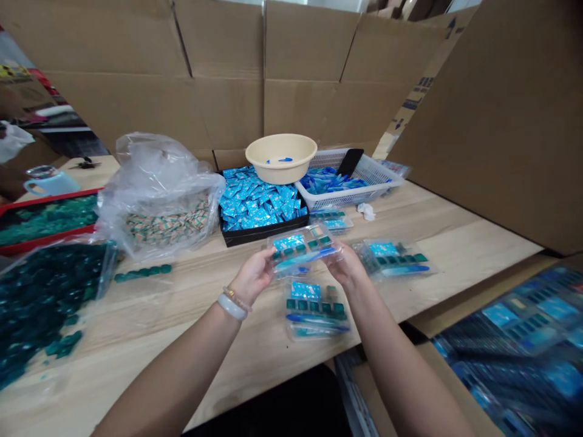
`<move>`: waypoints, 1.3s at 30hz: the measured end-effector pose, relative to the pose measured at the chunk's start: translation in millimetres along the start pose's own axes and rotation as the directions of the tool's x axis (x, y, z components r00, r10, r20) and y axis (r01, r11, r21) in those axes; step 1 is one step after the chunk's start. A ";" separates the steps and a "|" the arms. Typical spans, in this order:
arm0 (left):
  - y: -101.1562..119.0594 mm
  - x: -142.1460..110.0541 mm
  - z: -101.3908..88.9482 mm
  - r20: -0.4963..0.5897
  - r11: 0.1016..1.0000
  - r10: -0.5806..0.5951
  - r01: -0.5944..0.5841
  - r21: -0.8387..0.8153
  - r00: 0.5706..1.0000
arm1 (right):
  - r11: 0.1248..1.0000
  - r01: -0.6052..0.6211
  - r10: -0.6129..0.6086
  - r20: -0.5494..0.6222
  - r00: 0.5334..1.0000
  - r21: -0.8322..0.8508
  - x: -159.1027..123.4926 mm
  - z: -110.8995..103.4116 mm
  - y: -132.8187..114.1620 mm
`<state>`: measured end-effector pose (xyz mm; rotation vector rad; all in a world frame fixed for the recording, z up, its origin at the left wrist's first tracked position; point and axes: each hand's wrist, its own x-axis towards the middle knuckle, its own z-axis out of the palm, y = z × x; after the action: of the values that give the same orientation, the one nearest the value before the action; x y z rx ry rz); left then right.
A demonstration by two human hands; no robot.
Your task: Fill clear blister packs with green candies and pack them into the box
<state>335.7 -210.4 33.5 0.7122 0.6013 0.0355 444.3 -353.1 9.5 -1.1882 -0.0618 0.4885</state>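
Both my left hand [252, 276] and my right hand [348, 267] grip the side edges of a clear plastic blister pack [304, 250]. It holds blue sachets, dark green pieces and a blue stick-like item. Just below my hands, a similar pack [316, 309] lies on the wooden table [182, 340]. Another lies to the right [392, 260], and a third [331, 220] sits near a black tray of blue sachets [257, 200]. A white bangle and a beaded bracelet circle my left wrist.
A beige bowl [281, 156] rests on the black tray beside a white plastic basket of blue items [350, 182]. A clear bag of wrapped sachets [157, 194], a bag of green pieces [45, 297] and a red tray [45, 221] stand left. Cardboard walls surround the table; a carton of packs [514, 346] sits lower right.
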 end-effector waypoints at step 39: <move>-115.5 -26.5 -29.9 -0.017 0.629 0.466 -0.317 0.710 0.885 | 0.753 -0.006 -0.343 -0.399 0.850 -0.658 -56.2 -97.1 48.7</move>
<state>278.3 -286.7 -42.9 1.5984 0.6401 0.3125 406.8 -446.5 -60.0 -1.9455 0.1196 -0.0517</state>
